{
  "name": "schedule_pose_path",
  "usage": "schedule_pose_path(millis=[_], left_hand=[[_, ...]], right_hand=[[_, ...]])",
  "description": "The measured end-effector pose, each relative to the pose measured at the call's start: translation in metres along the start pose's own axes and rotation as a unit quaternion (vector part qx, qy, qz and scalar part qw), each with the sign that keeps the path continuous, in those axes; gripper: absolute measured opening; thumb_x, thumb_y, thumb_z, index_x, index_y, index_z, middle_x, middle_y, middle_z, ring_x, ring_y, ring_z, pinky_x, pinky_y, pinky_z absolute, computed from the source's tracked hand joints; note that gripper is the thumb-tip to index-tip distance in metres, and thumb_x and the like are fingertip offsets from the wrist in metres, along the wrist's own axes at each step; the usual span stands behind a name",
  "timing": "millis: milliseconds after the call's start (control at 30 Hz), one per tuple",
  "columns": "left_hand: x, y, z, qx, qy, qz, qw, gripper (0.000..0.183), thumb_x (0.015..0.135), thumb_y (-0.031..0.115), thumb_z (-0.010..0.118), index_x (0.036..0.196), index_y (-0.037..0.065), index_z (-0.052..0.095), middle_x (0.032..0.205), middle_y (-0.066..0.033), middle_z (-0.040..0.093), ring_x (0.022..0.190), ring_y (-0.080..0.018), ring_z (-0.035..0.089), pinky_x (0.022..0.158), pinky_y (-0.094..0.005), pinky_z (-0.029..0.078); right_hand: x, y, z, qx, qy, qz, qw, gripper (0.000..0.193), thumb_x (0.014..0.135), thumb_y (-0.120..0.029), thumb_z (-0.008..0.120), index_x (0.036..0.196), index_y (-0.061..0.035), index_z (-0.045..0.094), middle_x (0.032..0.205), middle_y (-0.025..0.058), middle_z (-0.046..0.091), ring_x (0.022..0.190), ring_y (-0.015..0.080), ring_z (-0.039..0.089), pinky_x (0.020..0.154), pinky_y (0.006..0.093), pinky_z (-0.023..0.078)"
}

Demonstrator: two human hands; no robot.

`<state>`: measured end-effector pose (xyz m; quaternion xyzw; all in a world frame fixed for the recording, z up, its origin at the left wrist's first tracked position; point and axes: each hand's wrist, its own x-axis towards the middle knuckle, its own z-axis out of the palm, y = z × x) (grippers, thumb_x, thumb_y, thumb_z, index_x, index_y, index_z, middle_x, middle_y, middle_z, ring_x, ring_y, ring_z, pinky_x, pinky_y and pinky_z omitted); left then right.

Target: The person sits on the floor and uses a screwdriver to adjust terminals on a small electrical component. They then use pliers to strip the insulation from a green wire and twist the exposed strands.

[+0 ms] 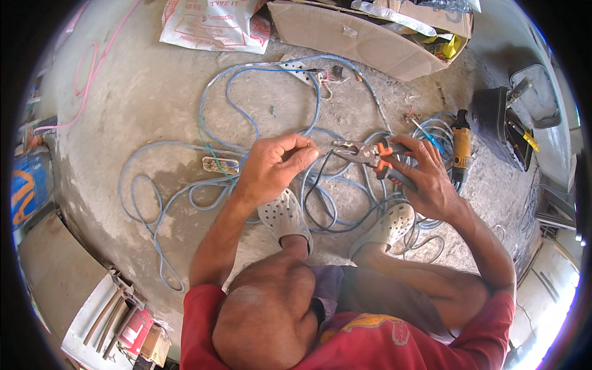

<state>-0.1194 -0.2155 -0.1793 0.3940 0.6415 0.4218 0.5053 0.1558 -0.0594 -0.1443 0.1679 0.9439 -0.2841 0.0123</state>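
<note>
My left hand [271, 169] is closed, thumb and forefinger pinching the thin end of a wire. From near those fingertips a dark cable [310, 213] curves down to the floor between my feet. In my right hand [428, 179] are combination pliers [357, 153] with orange and grey handles. Their jaws point left, a short way from my left fingertips; whether they touch the wire is too small to tell. Loops of blue cable [148, 213] spread over the concrete beneath both hands. A white outlet box [221, 165] lies just left of my left hand.
At the far side are a power strip [297, 69], a cardboard box [345, 37] and a printed sack [213, 28]. To the right lie a blue-handled tool [427, 136], a yellow angle grinder [461, 145] and a black tool bag [493, 126]. A blue container [28, 185] stands at left.
</note>
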Motion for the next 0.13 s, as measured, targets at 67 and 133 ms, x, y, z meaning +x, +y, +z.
schedule_pose_path(millis=[67,133], left_hand=[[0.0009,0.0058,0.0011,-0.004,0.002,-0.016,1.0,0.02,0.092,0.022,0.067,0.097,0.003,0.071,0.073,0.0023,0.062,0.067,-0.0038,0.049,0.059,-0.0231,0.041],[0.0021,0.0079,-0.0008,-0.008,0.001,-0.037,0.999,0.021,0.092,0.023,0.068,0.099,0.004,0.071,0.072,0.0017,0.061,0.066,-0.0038,0.049,0.059,-0.0232,0.041]], right_hand=[[-0.0002,0.002,0.0007,-0.05,0.017,-0.005,0.999,0.061,0.069,0.0,0.066,0.128,-0.0164,0.063,0.137,0.012,0.046,0.119,0.0313,0.046,0.101,0.0467,0.035],[0.0008,0.0013,-0.002,-0.074,0.015,-0.002,0.997,0.06,0.07,-0.001,0.065,0.128,-0.0156,0.063,0.14,0.0116,0.043,0.119,0.032,0.046,0.101,0.0465,0.035]])
